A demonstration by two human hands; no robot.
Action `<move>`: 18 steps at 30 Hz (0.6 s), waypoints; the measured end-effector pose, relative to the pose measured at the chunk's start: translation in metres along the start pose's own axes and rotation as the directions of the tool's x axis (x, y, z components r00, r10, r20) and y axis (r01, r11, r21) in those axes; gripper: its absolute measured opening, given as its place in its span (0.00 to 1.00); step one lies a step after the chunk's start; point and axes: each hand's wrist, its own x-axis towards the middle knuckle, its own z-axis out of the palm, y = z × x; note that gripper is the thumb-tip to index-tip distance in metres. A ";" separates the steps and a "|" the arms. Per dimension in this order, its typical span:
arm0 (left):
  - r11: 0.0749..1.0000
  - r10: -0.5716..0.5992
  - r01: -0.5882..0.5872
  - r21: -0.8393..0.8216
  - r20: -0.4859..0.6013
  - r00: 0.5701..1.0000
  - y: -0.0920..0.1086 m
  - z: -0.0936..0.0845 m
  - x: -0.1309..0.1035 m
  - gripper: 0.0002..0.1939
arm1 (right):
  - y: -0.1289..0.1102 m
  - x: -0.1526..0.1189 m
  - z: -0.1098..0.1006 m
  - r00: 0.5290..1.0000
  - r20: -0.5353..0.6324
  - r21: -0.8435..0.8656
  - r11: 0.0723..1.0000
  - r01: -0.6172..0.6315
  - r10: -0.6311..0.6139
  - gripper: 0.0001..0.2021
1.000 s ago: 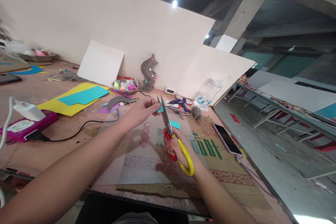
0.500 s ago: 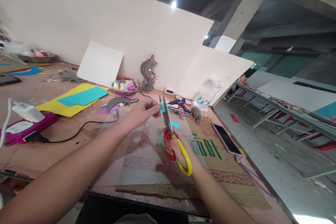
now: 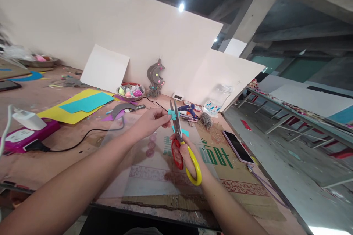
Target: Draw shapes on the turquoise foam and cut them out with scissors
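pinching a cutout (image 3: 173,114) in the left hand (image 3: 156,122), gripping parted scissors (image 3: 179,138) in the right hand (image 3: 188,151), possibly risking nicked skin by closing the blades (image 3: 177,126) too near.

Left hand (image 3: 154,122) pinching cyan cutout (image 3: 171,112), right hand (image 3: 188,156) gripping scissors (image 3: 178,132)

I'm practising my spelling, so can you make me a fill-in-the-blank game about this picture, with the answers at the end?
1. The left hand pinches a small blue piece, and the right hand holds a pair of ____ with a red and a yellow handle.
2. The blue sheet lies on top of a ____ sheet.
3. The grey decoration against the white panel is shaped like a crescent ____.

Missing words: scissors; yellow; moon.
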 end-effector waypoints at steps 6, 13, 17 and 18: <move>1.000 0.014 -0.014 0.005 0.005 1.000 -0.002 0.000 0.000 0.17 | -0.002 -0.001 0.002 1.000 0.007 0.038 0.999 -0.019 0.019 0.27; 1.000 -0.002 0.002 0.012 0.002 1.000 0.002 -0.002 0.000 0.18 | -0.002 -0.003 0.003 0.999 -0.016 0.048 0.998 -0.046 0.046 0.27; 1.000 -0.005 0.005 -0.002 -0.008 1.000 0.002 -0.002 0.000 0.18 | -0.001 -0.002 0.002 0.999 -0.009 0.059 0.997 -0.048 0.049 0.26; 1.000 -0.007 0.007 -0.006 -0.007 1.000 0.002 -0.002 0.000 0.18 | -0.001 -0.002 0.002 0.999 -0.006 0.060 0.997 -0.046 0.047 0.27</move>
